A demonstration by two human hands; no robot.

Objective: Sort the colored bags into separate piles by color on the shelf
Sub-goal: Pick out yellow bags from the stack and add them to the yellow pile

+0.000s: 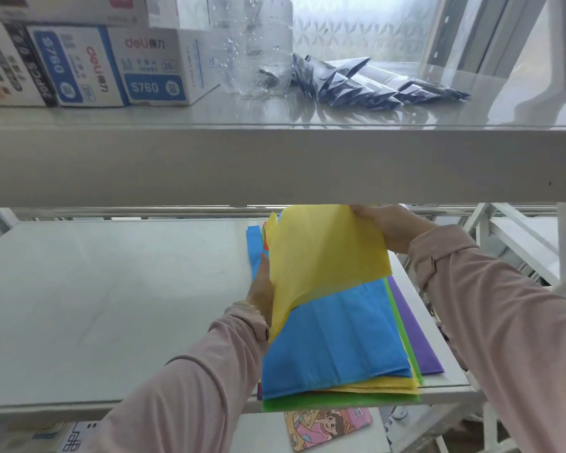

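A mixed stack of colored bags lies on the right part of the white middle shelf (111,289). A blue bag (337,341) is on top of the stack, with yellow, green (340,403) and purple (415,328) edges showing under it. A yellow bag (327,256) is lifted off the stack and hangs tilted. My right hand (392,227) grips its far top corner just under the upper shelf. My left hand (262,289) holds its left edge, partly hidden behind the sheet.
The upper shelf (275,165) crosses the view just above the hands. On it stand white boxes (89,67), a clear bottle (255,44) and dark foil packets (373,86). A picture card (327,426) lies on the shelf below.
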